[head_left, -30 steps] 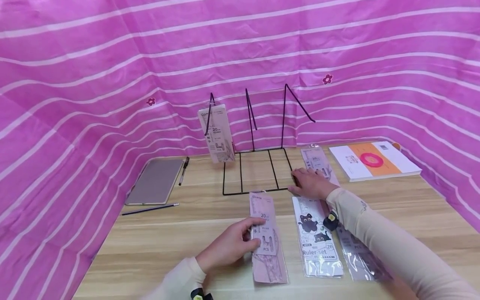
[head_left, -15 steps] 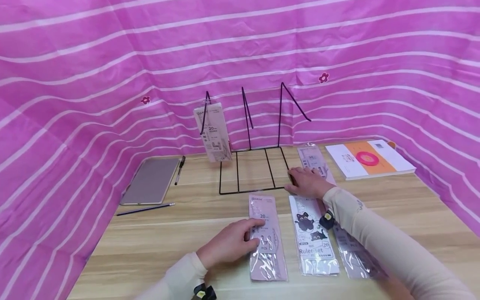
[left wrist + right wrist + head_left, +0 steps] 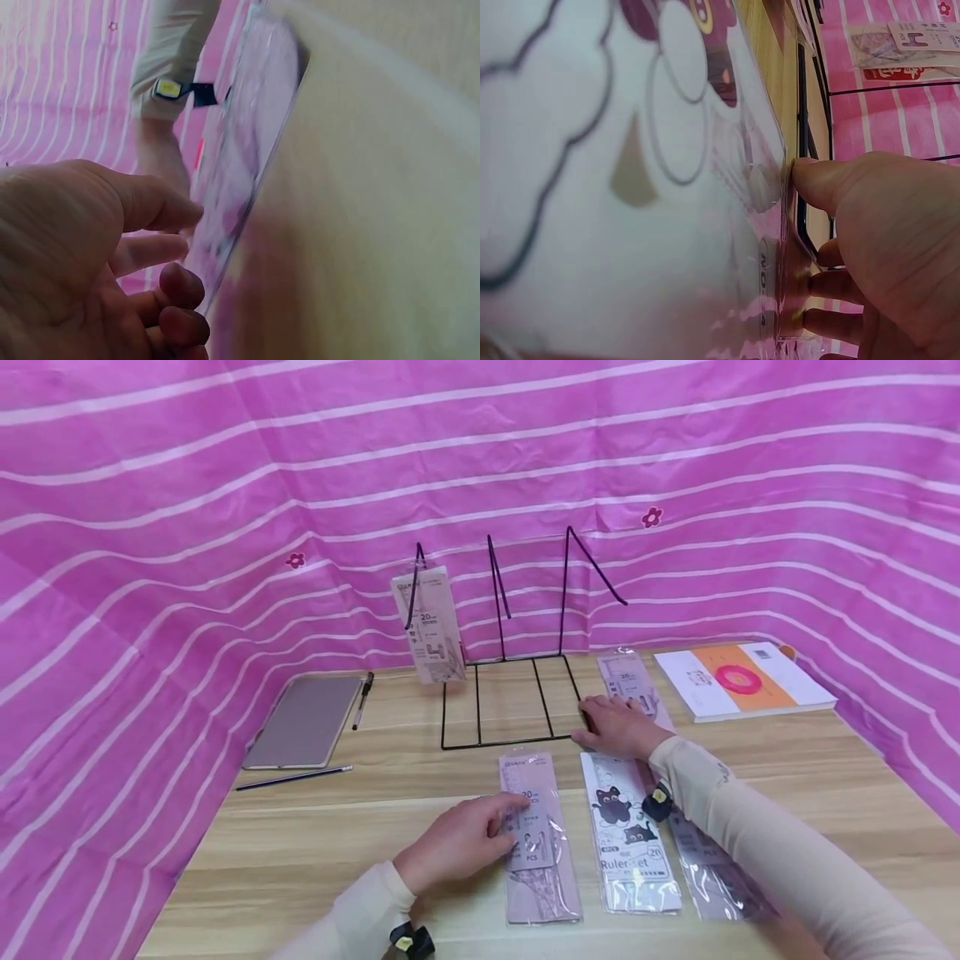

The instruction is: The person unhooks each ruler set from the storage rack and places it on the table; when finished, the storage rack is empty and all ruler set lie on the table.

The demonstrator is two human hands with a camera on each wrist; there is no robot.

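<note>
On the table's near middle lies a pink ruler-set packet point(image 3: 543, 877) in clear plastic. My left hand point(image 3: 453, 843) is at its left edge, index fingertip over the packet; in the left wrist view the fingers point(image 3: 180, 285) are loosely bent and grip nothing. My right hand point(image 3: 618, 727) reaches to the front right corner of a black wire rack point(image 3: 495, 744), partly covering another pink packet point(image 3: 630, 672). Just below that hand lies a white packet point(image 3: 633, 843) with black cats, marked "Ruler-set". In the right wrist view, the right thumb point(image 3: 817, 180) is near its plastic edge.
One pink packet point(image 3: 431, 627) hangs from the rack's left hook; the other two hooks hold nothing. At left lie a grey notebook point(image 3: 303, 722), a black pen point(image 3: 363, 702) and a pencil point(image 3: 292, 778). A white-and-orange book point(image 3: 780, 689) lies at the back right before a pink striped cloth.
The head view has shifted slightly. The pink packet by my left hand has slid a little to the right. My right hand stays at the rack's corner.
</note>
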